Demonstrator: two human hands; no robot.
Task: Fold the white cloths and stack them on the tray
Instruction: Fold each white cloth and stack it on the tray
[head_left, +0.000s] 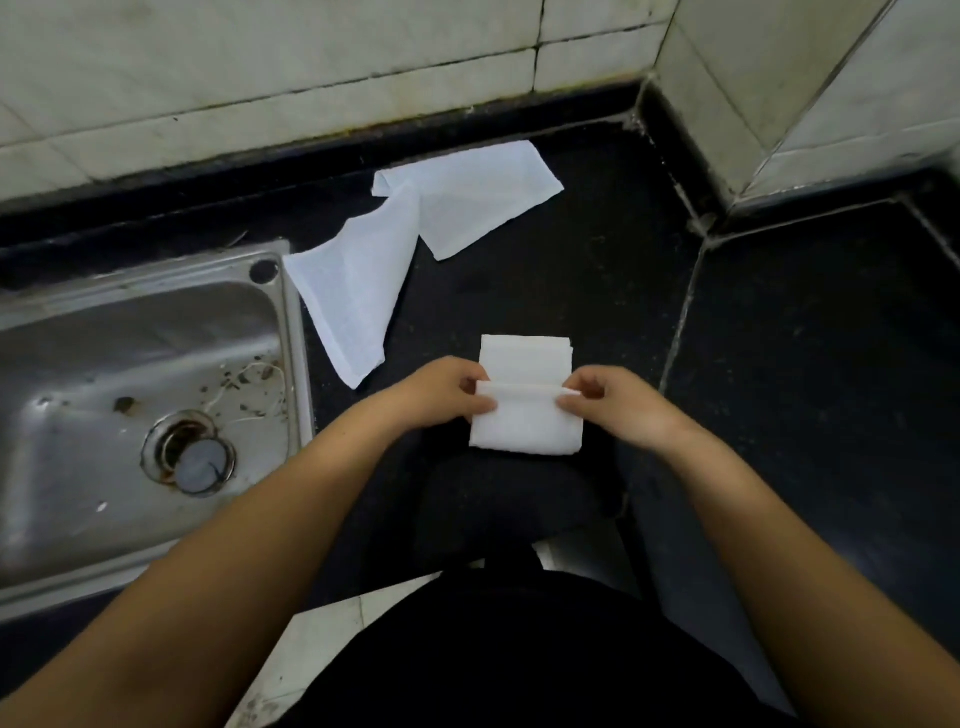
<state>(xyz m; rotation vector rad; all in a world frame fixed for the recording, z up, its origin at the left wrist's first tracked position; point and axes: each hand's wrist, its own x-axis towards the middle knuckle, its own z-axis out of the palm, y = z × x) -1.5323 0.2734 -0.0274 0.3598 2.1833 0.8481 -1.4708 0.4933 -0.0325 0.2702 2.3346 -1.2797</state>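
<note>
Both hands (524, 397) pinch folded white cloth (525, 410) on counter (779, 364).

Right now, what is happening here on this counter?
A person is folding a white cloth on the dark counter. The left hand and the right hand pinch the two ends of a fold across its middle. Two more white cloths lie unfolded further back, one beside the steel sink. No tray shows in this view.
</note>
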